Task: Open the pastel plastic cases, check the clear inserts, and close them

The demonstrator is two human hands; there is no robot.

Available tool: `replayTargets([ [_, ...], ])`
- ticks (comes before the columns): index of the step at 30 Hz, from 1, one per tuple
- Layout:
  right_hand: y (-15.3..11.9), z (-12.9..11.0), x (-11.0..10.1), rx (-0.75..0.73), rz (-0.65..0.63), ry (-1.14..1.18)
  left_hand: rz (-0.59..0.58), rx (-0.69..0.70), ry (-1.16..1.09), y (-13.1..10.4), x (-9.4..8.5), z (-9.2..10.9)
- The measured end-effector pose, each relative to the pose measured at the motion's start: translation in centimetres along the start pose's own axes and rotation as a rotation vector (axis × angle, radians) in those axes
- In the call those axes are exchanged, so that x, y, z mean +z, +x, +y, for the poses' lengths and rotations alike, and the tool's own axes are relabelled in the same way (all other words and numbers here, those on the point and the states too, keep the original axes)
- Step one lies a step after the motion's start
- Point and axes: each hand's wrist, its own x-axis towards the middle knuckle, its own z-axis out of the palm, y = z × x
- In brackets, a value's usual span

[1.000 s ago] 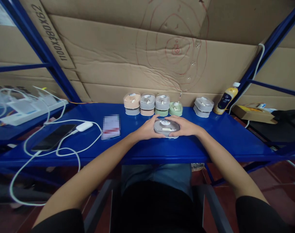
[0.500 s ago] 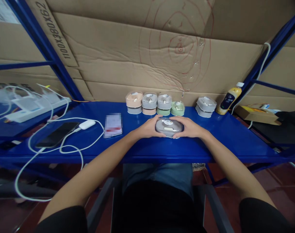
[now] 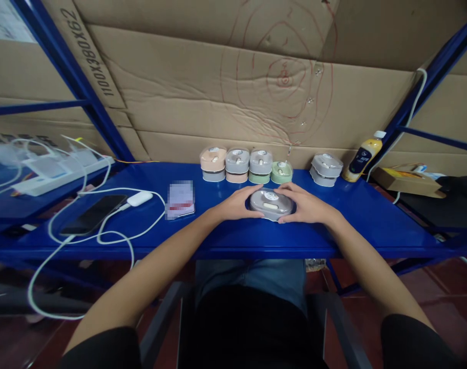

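Between my two hands is a grey oval container (image 3: 272,206) with a clear lid, a pale tab and a round sticker on top. My left hand (image 3: 239,203) is wrapped round its left end, thumb along the near side. From the right, my right hand (image 3: 308,204) grips the other end. The container is low over the blue tabletop; I cannot tell whether it touches it. Behind it stand similar containers in stacks of two: an orange one (image 3: 213,160) on a grey one, two grey-topped stacks (image 3: 237,163), plus a single green container (image 3: 281,172).
Farther right are a grey stack (image 3: 326,169), a bottle of yellow drink (image 3: 364,156) and an open cardboard box (image 3: 408,182). Leftward lie a blurred phone-like item (image 3: 180,200), a black phone (image 3: 93,214), a white charger (image 3: 140,198) with looped cables and a power strip (image 3: 60,177).
The grey container and both hands have shifted slightly right and nearer to me, and the container is turned a little. My hands keep their hold; the other containers stay put.
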Motion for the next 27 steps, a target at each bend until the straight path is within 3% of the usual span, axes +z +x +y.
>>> replayTargets([
  [4,-3.0,-2.0,-0.9,0.217,0.022,-0.338,0.032,-0.065,0.008,-0.1,0.3,0.3],
  [9,-4.8,-0.6,-1.7,0.507,0.009,-0.7,0.001,-0.097,0.09,0.0,0.1,0.4],
  [14,-5.4,0.8,-3.2,0.529,0.031,-0.784,-0.005,-0.091,0.111,-0.1,0.0,0.4],
  [19,-5.8,0.5,-4.1,0.557,-0.067,-0.823,-0.021,-0.082,0.118,-0.1,-0.1,0.2],
  [27,-1.5,3.6,-3.6,0.654,-0.05,-0.758,-0.038,-0.052,0.143,0.0,-0.2,0.1],
])
